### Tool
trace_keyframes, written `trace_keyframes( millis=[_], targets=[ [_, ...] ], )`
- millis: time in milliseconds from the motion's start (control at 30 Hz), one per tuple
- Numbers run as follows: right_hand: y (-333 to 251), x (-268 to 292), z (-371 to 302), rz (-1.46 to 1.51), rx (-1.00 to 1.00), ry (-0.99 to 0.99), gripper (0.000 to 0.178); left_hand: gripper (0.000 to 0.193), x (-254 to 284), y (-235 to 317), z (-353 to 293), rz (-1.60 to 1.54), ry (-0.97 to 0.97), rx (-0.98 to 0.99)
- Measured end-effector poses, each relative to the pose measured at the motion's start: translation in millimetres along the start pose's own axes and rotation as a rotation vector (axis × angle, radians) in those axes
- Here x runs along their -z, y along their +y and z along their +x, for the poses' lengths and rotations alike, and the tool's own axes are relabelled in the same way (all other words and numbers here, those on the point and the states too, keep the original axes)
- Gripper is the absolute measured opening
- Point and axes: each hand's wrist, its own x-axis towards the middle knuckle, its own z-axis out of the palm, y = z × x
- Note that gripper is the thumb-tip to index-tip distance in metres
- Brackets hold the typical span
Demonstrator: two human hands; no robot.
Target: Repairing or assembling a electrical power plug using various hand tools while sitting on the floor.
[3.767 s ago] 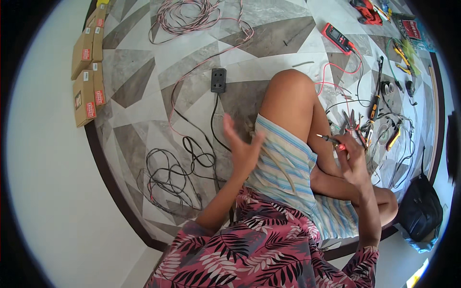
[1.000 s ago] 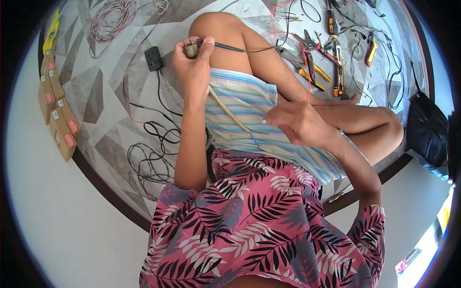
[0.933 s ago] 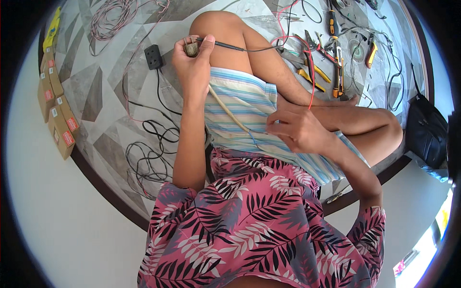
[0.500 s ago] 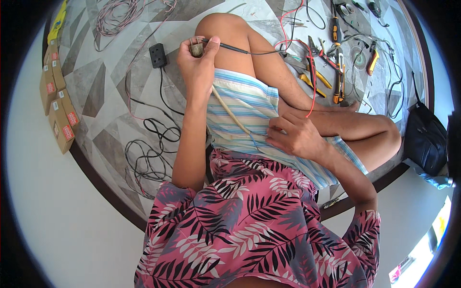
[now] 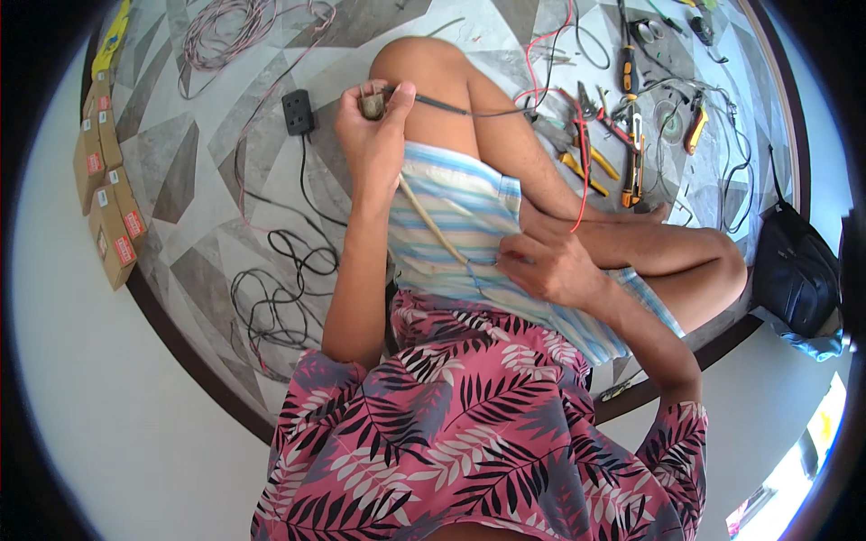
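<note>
My left hand (image 5: pixel 374 131), above my bent knee, is closed around a dull, clear-looking power plug (image 5: pixel 373 105) with its prongs pointing away from me. Its thumb presses a black test probe (image 5: pixel 440 103) against the plug's prong end. From below that hand a cream cable (image 5: pixel 433 219) hangs across my striped shorts, ending in thin blue wire near my right fingers. My right hand (image 5: pixel 552 263) is pinched over my lap beside that end. A red test lead (image 5: pixel 585 171) runs into it; its tip is hidden by the fingers.
A black socket block (image 5: pixel 298 113) and tangled black cord (image 5: pixel 280 288) lie to the left, below a wire coil (image 5: pixel 230 36). At right are yellow-handled pliers (image 5: pixel 577 171), a screwdriver (image 5: pixel 629 68), a utility knife (image 5: pixel 635 162) and a black bag (image 5: pixel 796 270). Cardboard boxes (image 5: pixel 117 230) line the left wall.
The view has shifted slightly. My right hand has moved a little toward the cable end and lower, while my left hand keeps hold of the plug and black probe.
</note>
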Motion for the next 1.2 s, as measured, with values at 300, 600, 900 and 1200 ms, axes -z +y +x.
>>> trace_keyframes(
  millis=[300, 600, 900, 1200],
  targets=[
    [-4, -3, 0, 0.008, -0.026, -0.007, 0.015, 0.033, 5, -2, -1, -0.027, 0.008, 0.014],
    [22, 34, 49, 0.128, -0.406, 0.098, 0.031, 0.029, 3, 6, -5, 0.01, -0.088, -0.025],
    [62, 9, 137, 0.323, -0.331, 0.31, 0.023, 0.023, 13, 14, -16, 0.022, -0.271, -0.09],
    [76, 47, 134, 0.141, -0.405, 0.247, 0.016, 0.027, 13, 9, -22, -0.42, -0.379, -0.032]
  ],
)
